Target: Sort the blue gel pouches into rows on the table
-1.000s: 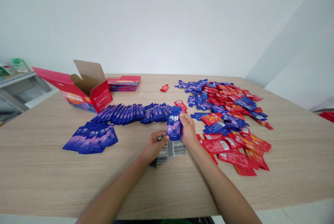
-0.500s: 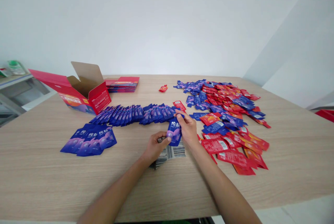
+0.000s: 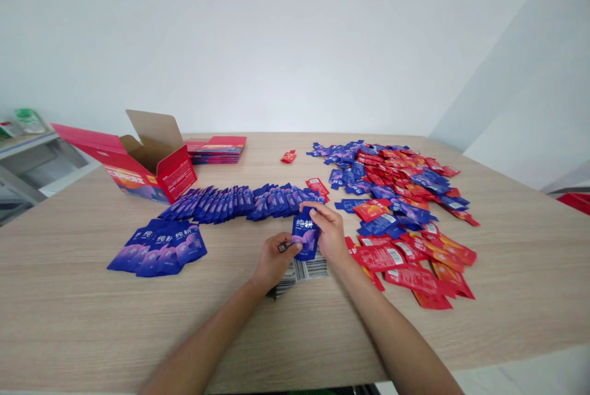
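Observation:
A blue sachet with white lettering is held up between my two hands. My left hand pinches its lower left edge between thumb and fingers. At its upper right, my right hand grips the edge, thumb on the front and fingers behind. Under the hands lies a grey striped cloth, partly covered. Just beyond them runs a long overlapping row of blue sachets. A smaller fan of blue sachets lies flat to the left.
An open red carton stands at the back left, beside a stack of flat red cartons. A heap of red and blue sachets spreads over the right side. One red sachet lies alone toward the back.
The sachet in my hands has shifted slightly left and down and now faces me more squarely. My right hand has moved a little left with it.

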The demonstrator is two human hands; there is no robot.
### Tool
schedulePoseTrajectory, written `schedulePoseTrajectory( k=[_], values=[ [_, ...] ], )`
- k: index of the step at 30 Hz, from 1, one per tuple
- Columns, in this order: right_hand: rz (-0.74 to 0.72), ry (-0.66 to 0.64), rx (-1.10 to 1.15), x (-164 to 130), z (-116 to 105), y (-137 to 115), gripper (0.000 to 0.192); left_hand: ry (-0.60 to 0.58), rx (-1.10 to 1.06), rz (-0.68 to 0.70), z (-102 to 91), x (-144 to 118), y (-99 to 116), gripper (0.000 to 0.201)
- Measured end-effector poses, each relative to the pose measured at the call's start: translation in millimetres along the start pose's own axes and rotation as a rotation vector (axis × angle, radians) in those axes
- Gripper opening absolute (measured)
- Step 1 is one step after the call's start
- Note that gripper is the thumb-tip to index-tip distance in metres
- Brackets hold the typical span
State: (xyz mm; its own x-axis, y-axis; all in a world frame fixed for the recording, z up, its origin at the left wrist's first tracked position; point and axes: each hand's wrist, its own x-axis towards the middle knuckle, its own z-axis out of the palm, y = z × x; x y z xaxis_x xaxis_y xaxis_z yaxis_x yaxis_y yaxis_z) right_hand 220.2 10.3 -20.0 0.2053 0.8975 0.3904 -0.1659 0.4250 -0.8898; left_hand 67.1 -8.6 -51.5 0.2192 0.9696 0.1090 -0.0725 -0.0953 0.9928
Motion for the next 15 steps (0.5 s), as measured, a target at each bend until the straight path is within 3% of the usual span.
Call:
schedulePoseTrajectory(
  k=[15],
  values=[
    [0.187,-0.003,0.158,-3.4,7.3,-4.8,0.030,0.007,-0.018,-0.012,1.4,-0.5,1.6,0.031]
  ],
)
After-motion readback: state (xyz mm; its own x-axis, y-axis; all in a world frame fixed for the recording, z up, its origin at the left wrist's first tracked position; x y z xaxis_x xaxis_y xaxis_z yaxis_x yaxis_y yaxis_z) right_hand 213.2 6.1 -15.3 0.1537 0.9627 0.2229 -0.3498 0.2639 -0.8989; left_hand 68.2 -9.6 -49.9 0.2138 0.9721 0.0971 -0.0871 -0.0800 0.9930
